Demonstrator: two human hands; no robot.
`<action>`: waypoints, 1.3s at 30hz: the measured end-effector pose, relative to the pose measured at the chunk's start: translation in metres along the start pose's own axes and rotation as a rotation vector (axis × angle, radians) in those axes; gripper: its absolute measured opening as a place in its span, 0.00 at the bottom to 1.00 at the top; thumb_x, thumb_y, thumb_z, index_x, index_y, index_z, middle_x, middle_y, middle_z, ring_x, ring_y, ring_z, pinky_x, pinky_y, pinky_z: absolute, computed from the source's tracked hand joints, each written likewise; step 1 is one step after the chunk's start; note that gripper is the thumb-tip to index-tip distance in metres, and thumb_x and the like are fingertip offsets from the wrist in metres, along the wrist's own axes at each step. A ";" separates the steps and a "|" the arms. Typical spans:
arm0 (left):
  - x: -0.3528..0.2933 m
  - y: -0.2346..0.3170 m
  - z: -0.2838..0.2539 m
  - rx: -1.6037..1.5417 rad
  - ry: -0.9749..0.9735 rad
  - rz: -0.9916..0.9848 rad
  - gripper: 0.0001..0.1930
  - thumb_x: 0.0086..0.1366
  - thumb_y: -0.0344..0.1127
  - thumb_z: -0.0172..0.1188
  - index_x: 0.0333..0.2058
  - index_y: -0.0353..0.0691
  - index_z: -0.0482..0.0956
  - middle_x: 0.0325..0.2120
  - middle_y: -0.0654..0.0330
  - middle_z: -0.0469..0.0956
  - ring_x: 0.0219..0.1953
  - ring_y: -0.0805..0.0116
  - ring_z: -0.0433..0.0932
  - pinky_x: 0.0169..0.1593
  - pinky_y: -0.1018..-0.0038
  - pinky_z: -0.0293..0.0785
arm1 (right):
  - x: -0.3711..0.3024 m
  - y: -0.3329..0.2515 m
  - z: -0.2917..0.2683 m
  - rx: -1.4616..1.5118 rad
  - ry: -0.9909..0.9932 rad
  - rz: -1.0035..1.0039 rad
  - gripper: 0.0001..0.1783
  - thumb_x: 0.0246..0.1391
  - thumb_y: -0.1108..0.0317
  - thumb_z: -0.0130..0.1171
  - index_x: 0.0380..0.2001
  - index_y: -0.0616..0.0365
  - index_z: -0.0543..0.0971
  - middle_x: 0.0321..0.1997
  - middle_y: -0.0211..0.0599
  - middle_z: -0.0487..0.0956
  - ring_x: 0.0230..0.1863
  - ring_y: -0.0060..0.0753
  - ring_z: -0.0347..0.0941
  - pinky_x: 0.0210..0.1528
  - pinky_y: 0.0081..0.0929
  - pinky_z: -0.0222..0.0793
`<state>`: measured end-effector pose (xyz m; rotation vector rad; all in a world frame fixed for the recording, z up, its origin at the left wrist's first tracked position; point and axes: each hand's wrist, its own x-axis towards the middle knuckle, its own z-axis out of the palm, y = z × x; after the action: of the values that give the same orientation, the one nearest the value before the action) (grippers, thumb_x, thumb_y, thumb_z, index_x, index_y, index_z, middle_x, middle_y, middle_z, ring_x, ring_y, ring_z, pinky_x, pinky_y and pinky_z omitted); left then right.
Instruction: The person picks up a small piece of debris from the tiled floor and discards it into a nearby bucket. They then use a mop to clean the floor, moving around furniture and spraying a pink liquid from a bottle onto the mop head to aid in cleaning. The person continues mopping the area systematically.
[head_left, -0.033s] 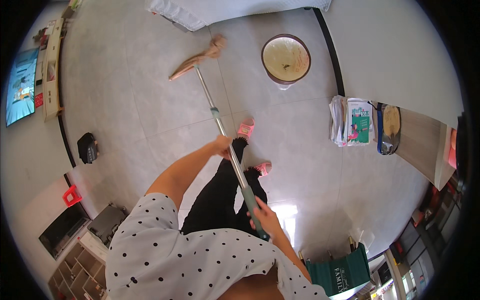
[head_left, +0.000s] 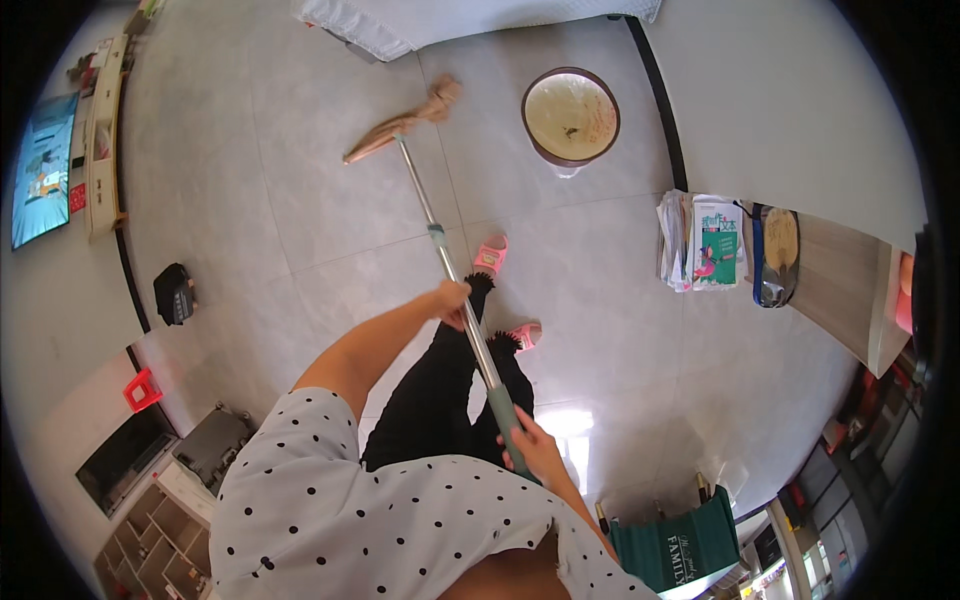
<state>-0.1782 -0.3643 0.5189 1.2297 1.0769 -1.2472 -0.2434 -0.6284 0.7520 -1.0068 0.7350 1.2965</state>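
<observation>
A mop [head_left: 427,205] with a silver pole and a grey-green handle slants from my body toward the far left. A crumpled brown cloth [head_left: 405,120] covers its head and lies on the grey tiled floor. My left hand [head_left: 453,302] is closed around the metal pole, about halfway along. Lower down, my right hand [head_left: 533,450] wraps the grey-green grip near the pole's top end. My feet, in pink slippers [head_left: 491,254], stand beside the pole.
A round bin [head_left: 571,117] with a pale liner stands at the far right. Stacked books and papers [head_left: 700,243] and a racket case [head_left: 776,256] sit by a wooden cabinet. A black bag [head_left: 174,294] lies at left; a green bag [head_left: 675,540] stands near right.
The mop head and its cloth have shifted slightly right and toward me. My left hand has moved a little to the right with the pole.
</observation>
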 end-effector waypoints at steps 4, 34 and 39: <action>-0.032 -0.053 0.080 0.099 -0.345 -0.159 0.28 0.62 0.48 0.33 0.35 0.21 0.67 0.24 0.39 0.73 0.27 0.44 0.76 0.34 0.55 0.75 | -0.084 0.061 -0.039 -0.119 0.132 0.044 0.28 0.55 0.69 0.49 0.59 0.55 0.56 0.34 0.37 0.75 0.30 0.21 0.71 0.33 0.16 0.67; -0.212 0.051 0.103 -0.555 -0.745 0.039 0.13 0.62 0.33 0.48 0.38 0.25 0.67 0.40 0.43 0.70 0.46 0.53 0.70 0.53 0.62 0.67 | -0.201 -0.195 0.038 -0.721 -0.044 0.085 0.32 0.46 0.70 0.56 0.56 0.50 0.58 0.26 0.34 0.70 0.20 0.22 0.65 0.21 0.19 0.63; -0.214 0.064 0.091 -0.591 -0.728 0.132 0.14 0.62 0.32 0.48 0.39 0.22 0.66 0.40 0.41 0.70 0.45 0.50 0.71 0.52 0.61 0.68 | -0.200 -0.228 0.064 -0.742 -0.037 0.129 0.32 0.46 0.71 0.54 0.56 0.53 0.57 0.25 0.38 0.72 0.16 0.25 0.69 0.20 0.21 0.68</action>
<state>-0.1327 -0.4425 0.7430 0.3331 0.7163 -1.0342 -0.0567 -0.6501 0.9985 -1.5317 0.2780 1.7478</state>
